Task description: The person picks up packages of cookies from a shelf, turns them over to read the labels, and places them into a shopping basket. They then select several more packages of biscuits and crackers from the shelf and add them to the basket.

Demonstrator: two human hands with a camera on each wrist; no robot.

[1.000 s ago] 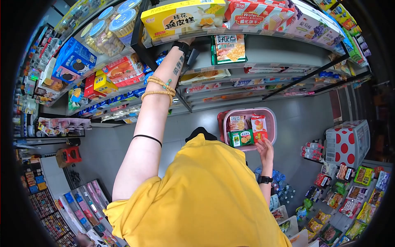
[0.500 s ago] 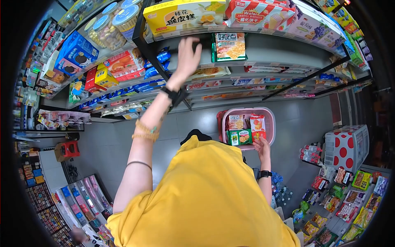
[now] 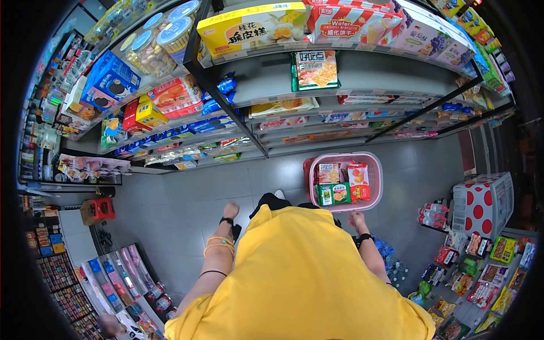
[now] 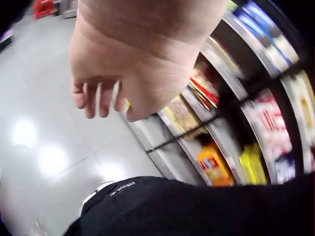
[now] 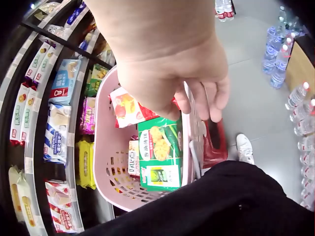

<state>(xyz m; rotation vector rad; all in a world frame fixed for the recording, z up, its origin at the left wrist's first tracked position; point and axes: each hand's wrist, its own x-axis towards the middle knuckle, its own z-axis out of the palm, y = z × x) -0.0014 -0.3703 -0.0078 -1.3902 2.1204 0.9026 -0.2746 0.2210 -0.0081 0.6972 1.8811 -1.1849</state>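
Note:
My left hand (image 3: 230, 211) hangs by my left side, well below the shelves. In the left wrist view its fingers (image 4: 104, 100) are loosely curled with nothing in them. My right hand (image 3: 356, 219) is at the near right rim of a pink basket (image 3: 375, 170), its fingers loosely bent; in the right wrist view it overlaps the rim. In the basket lie a green biscuit packet (image 3: 333, 194), a red and white snack packet (image 3: 358, 174) and a packet with a pale front (image 3: 328, 173). A green and white biscuit packet (image 3: 315, 70) stands alone on an upper shelf.
Snack shelves run across the front, with a yellow cake box (image 3: 252, 28), red and white wafer packets (image 3: 354, 24) and a purple box (image 3: 428, 37). Black posts divide them. At the right stand a red-dotted white cabinet (image 3: 481, 204), water bottles (image 3: 432, 215) and snack racks. A red stool (image 3: 102, 209) is at the left.
My left hand came out from the upper shelf with nothing in it and dropped to my side. My right hand moved slightly back from over the basket's edge, its fingers now more bent.

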